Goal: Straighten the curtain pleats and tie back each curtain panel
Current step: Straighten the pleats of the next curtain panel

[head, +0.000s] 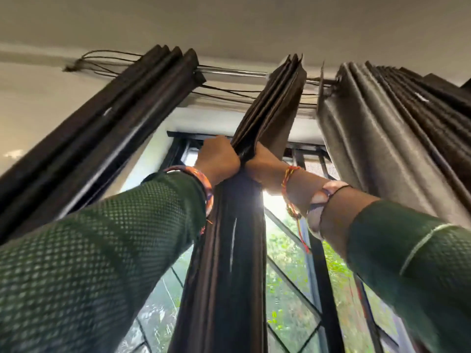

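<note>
A dark brown pleated fabric curtain panel (pixel 229 250), gathered into a narrow bundle, hangs in front of the middle of the window, its long axis running straight up from the bottom of the view to the silver metal curtain rod (pixel 229 72) near the ceiling. Above the grip its folds fan out slightly toward the rod; below, they fall in tight parallel pleats. The left hand (pixel 216 159) and the right hand (pixel 260 159) clasp the bundle from opposite sides at the same height, fingers curled round the cloth and knuckles nearly meeting across it. Both arms reach upward in dark green textured knit sleeves (pixel 102 250); an orange patterned bangle (pixel 201 179) circles the left wrist, red and yellow threads (pixel 289 179) and a pale bangle (pixel 318 207) the right.

Left of the held panel, a second dark brown pleated curtain (pixel 102 128) slants up to the rod; right of it, a grey-brown pleated curtain (pixel 377 138) hangs from the same rod. Thin dark cords (pixel 102 59) trail along the wall beside the rod's left end. Behind the held panel, a black metal window grille (pixel 293 296) with diagonal bars shows green foliage beyond, bright daylight flaring beside the right wrist. Above everything is a plain off-white ceiling (pixel 229 21).
</note>
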